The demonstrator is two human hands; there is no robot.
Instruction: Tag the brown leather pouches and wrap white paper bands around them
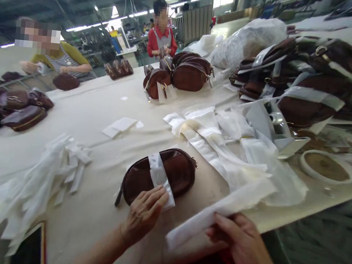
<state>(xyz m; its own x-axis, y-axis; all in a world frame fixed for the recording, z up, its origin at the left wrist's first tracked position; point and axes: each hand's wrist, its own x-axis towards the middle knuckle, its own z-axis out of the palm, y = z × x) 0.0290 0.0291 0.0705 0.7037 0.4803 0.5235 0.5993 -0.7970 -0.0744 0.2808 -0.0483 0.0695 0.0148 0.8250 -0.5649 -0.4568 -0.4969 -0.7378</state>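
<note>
A dark brown oval leather bag (176, 171) lies on the covered table in front of me, with a white translucent strip (157, 169) across its middle. My left hand (147, 212) rests with its fingers stretched over the strip's near end, at the bag's front edge. To the right, my right hand (237, 237) pinches a long white paper strip (198, 225) between thumb and fingers. This strip is held apart from the bag, and its far end reaches over a pile of similar white strips (223, 153). The bag's zipper pull (118, 198) hangs out at its left end.
More white strips (50, 169) lie at left, near a phone (29, 248). Brown bags (189, 77) stand mid-table; wrapped bags (309, 105) are heaped at right beside a tape dispenser (276, 121) and a tape roll (350, 176). Two people (163, 39) work across the table.
</note>
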